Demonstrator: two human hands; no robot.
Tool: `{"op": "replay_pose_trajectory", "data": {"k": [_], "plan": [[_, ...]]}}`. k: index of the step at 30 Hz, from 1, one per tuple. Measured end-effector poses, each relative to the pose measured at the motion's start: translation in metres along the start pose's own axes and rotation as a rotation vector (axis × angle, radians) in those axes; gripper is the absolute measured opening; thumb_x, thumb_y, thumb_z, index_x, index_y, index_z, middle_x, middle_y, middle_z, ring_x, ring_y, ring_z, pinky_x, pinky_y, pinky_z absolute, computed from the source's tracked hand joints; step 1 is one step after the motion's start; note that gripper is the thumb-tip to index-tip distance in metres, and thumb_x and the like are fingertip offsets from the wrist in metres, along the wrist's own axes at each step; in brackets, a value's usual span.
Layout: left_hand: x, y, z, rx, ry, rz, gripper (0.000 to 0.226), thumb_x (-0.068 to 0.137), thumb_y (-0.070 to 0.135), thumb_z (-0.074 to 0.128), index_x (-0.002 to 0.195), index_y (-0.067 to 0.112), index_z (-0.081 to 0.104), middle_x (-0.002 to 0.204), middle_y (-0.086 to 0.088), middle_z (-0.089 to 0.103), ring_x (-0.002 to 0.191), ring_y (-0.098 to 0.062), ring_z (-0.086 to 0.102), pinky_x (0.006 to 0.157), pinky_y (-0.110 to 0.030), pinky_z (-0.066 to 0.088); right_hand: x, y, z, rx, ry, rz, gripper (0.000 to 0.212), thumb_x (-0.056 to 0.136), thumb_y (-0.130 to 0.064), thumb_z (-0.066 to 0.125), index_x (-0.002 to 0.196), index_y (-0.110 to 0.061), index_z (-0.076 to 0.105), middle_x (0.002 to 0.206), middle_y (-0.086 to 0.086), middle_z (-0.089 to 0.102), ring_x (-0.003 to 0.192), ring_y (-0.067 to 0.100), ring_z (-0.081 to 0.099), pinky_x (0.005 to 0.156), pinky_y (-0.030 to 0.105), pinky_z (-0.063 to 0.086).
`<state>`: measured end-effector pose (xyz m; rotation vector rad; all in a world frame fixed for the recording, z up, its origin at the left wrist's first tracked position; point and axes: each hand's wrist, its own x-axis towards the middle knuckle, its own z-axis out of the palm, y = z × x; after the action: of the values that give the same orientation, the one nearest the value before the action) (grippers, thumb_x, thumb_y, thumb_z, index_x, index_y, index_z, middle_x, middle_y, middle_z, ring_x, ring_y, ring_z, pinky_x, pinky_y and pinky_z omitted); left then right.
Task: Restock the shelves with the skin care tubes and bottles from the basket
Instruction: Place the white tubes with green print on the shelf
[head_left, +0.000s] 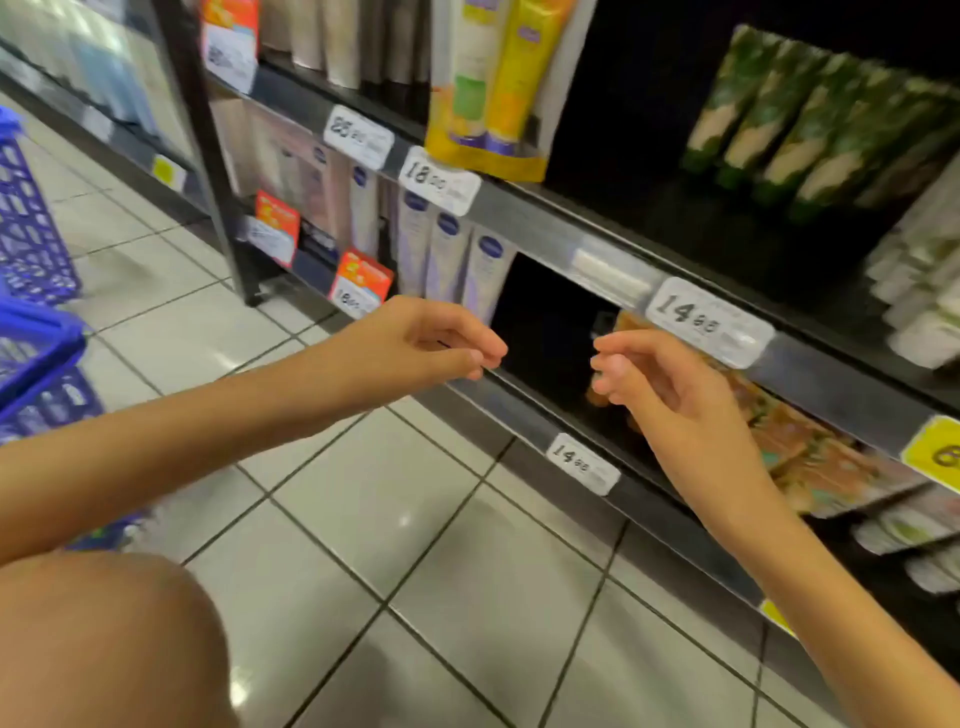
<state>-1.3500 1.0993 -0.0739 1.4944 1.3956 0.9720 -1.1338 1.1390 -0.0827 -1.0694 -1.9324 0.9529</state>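
1. Your left hand (436, 338): released, fingers loosely curled, holding nothing, in front of a dark gap in the lower shelf (524, 410).
2. Your right hand (654, 384): also released and empty, just right of the left hand and not touching it.
3. Blue basket (41, 338): on the tiled floor (415, 545) at left; blurred tubes (62, 400) show through its mesh.
4. White tubes (447, 254): upright on the lower shelf, left of the gap.
5. Orange packs (810, 447): right of the gap, beyond your right hand.
6. Yellow twin pack (498, 93): upper shelf, overhanging the rail.
7. Green tubes (789, 124): upper shelf, right.
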Motion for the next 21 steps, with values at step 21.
{"op": "replay_pose_trajectory", "data": {"k": [21], "plan": [[-0.33, -0.209, -0.214, 0.254, 0.879, -0.633, 0.03, 0.085, -0.006, 0.057, 0.085, 0.024, 0.062, 0.089, 0.003, 0.066, 0.072, 0.017, 0.058, 0.076, -0.002, 0.042, 0.046, -0.122, 0.329, 0.255, -0.825, -0.19, 0.016, 0.084, -0.011, 0.059, 0.081, -0.024, 0.067, 0.08, -0.006, 0.071, 0.071, 0.002, 0.065, 0.071, 0.009, 0.048]]}}
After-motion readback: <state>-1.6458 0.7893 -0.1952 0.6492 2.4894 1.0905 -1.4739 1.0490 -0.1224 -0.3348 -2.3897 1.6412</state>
